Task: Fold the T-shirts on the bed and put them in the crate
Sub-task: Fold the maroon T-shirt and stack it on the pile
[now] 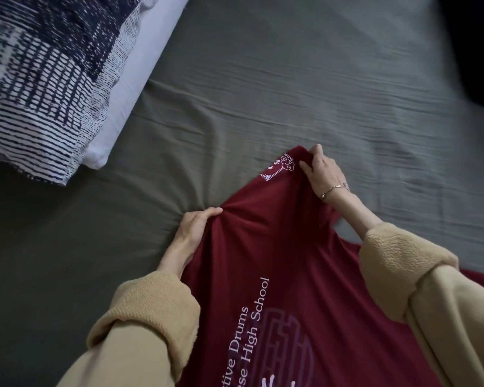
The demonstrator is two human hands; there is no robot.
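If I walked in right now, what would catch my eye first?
A dark red T-shirt with white lettering, low and centre, spread over a grey-green sheet. The left hand and right hand each pinch an edge of it. At upper left lies a navy-and-white patterned pillow.

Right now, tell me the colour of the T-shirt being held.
The T-shirt is dark red with white print, seen clearest in the head view.
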